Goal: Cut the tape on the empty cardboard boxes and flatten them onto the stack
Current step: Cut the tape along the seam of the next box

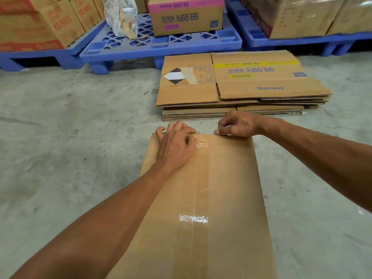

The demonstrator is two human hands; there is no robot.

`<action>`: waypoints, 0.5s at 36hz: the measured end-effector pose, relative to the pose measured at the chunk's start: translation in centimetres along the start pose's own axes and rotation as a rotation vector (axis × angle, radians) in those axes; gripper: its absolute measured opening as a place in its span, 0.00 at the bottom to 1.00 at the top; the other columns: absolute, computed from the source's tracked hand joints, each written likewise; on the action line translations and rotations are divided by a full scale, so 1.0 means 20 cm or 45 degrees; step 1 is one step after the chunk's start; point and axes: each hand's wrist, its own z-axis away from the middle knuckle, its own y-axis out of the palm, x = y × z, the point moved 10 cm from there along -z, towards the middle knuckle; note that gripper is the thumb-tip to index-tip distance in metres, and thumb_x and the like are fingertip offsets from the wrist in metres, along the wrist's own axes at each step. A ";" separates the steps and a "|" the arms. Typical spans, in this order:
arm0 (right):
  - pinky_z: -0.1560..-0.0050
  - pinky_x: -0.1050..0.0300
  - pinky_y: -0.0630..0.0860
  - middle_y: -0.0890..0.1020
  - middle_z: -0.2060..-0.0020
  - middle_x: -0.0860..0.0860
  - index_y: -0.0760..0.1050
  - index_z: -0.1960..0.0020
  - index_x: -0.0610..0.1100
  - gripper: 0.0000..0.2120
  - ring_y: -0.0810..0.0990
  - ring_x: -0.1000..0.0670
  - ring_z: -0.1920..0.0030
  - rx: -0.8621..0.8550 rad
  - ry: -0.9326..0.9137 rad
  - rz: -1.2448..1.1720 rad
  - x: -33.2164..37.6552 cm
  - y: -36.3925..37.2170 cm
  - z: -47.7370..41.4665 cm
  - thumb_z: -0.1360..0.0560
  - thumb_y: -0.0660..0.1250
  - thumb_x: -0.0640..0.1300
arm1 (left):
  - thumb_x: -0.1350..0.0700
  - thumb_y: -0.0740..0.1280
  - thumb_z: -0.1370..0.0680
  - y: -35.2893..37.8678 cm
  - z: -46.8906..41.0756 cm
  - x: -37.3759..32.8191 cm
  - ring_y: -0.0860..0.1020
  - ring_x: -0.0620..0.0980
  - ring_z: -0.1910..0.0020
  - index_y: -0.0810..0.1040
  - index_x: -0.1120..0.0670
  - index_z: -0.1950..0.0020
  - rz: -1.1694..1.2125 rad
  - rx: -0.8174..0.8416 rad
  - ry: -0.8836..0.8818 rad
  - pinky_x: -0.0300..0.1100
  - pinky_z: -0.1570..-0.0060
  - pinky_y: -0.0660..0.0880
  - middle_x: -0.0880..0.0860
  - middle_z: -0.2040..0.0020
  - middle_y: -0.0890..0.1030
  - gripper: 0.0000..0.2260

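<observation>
A brown cardboard box (pixel 225 188) stands on the floor right in front of me, with a strip of clear tape (pixel 196 198) running down the middle of its top. My left hand (pixel 176 146) rests on the far left part of the top, its fingers curled over the far edge and gripping it. My right hand (pixel 236 124) is at the far edge just right of the tape, thumb and forefinger pinched together against the cardboard. Whether something small sits in that pinch is hidden. The stack of flattened boxes (pixel 239 87) lies on the floor just beyond.
Blue plastic pallets (pixel 161 47) line the back, carrying full cartons (pixel 186 16), more cartons at the left (pixel 40 23) and right (pixel 302 17), and a clear plastic bag (pixel 120 15). Bare concrete floor (pixel 70 127) spreads to the left and right of the box.
</observation>
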 end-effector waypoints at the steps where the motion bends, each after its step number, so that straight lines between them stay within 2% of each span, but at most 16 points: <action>1: 0.51 0.50 0.75 0.83 0.62 0.49 0.80 0.60 0.45 0.18 0.81 0.49 0.57 -0.016 0.008 0.025 0.00 -0.01 0.01 0.22 0.67 0.59 | 0.53 0.58 0.21 0.00 0.00 -0.01 0.72 0.45 0.43 0.83 0.45 0.44 -0.013 -0.013 0.018 0.55 0.31 0.57 0.44 0.48 0.77 0.15; 4: 0.53 0.51 0.75 0.82 0.64 0.54 0.80 0.62 0.46 0.18 0.80 0.52 0.58 -0.109 -0.004 0.100 0.04 -0.04 0.02 0.22 0.67 0.59 | 0.57 0.58 0.22 -0.03 0.00 -0.02 0.72 0.46 0.46 0.83 0.48 0.44 -0.057 -0.070 0.046 0.53 0.32 0.59 0.45 0.50 0.76 0.15; 9: 0.60 0.58 0.70 0.81 0.60 0.51 0.79 0.63 0.46 0.19 0.77 0.49 0.53 -0.237 0.039 0.094 0.02 -0.04 0.06 0.22 0.67 0.59 | 0.58 0.58 0.24 -0.05 0.01 -0.04 0.73 0.46 0.48 0.83 0.49 0.47 -0.072 -0.136 0.057 0.49 0.38 0.60 0.45 0.52 0.76 0.14; 12: 0.63 0.57 0.69 0.81 0.62 0.49 0.79 0.59 0.43 0.19 0.79 0.48 0.57 -0.362 0.102 -0.014 -0.03 -0.10 0.08 0.21 0.66 0.58 | 0.59 0.59 0.23 -0.07 0.01 -0.03 0.73 0.45 0.50 0.83 0.49 0.48 -0.072 -0.157 0.060 0.48 0.40 0.59 0.45 0.53 0.75 0.13; 15: 0.58 0.54 0.72 0.83 0.59 0.45 0.79 0.56 0.42 0.19 0.80 0.44 0.56 -0.464 0.166 -0.074 -0.06 -0.16 0.10 0.20 0.64 0.57 | 0.58 0.60 0.23 -0.08 0.01 -0.03 0.72 0.44 0.50 0.83 0.48 0.48 -0.063 -0.165 0.053 0.47 0.41 0.59 0.45 0.53 0.76 0.12; 18: 0.55 0.53 0.71 0.83 0.54 0.44 0.78 0.50 0.42 0.15 0.80 0.43 0.52 -0.528 0.162 -0.027 0.01 -0.15 0.09 0.18 0.63 0.54 | 0.53 0.62 0.23 -0.09 0.00 -0.01 0.72 0.44 0.49 0.81 0.48 0.50 -0.015 -0.144 0.035 0.47 0.42 0.60 0.45 0.53 0.76 0.09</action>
